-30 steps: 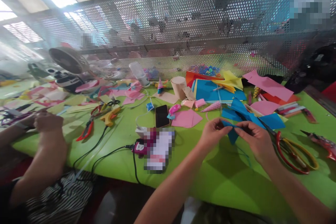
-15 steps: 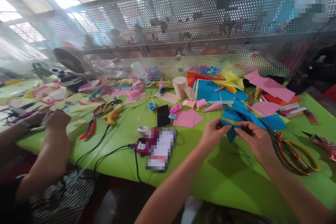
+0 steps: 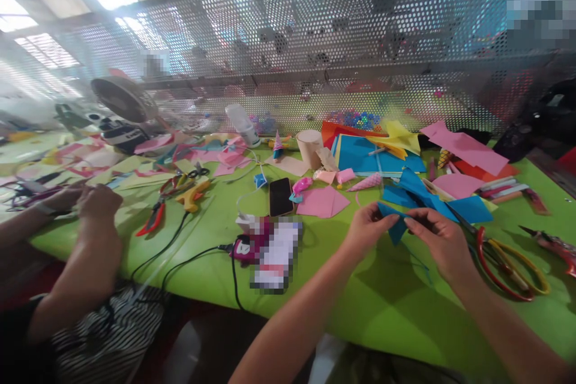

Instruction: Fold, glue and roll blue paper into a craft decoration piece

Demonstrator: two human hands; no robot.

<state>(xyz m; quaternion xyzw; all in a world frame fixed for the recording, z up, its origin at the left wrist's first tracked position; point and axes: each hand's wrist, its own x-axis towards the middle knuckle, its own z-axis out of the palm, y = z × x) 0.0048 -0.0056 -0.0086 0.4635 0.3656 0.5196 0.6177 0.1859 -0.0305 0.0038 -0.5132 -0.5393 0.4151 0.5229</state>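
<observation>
A small piece of blue paper [image 3: 396, 230] is held between both hands above the green table [image 3: 342, 306]. My left hand [image 3: 366, 229] pinches its left side between thumb and fingers. On its right, my right hand [image 3: 434, 234] grips the edge, thumb towards the other hand. Blue paper pieces [image 3: 420, 195] lie just behind my hands. Scissors with red and yellow handles [image 3: 508, 264] rest to the right of my right hand.
Pink paper [image 3: 324, 201], a dark phone [image 3: 281, 197] and a phone with a blurred screen [image 3: 276, 257] lie left of my hands. Another person's hands [image 3: 96, 201] are at the far left. A glue gun [image 3: 193, 196] and pliers [image 3: 155, 219] lie between. A perforated screen stands behind.
</observation>
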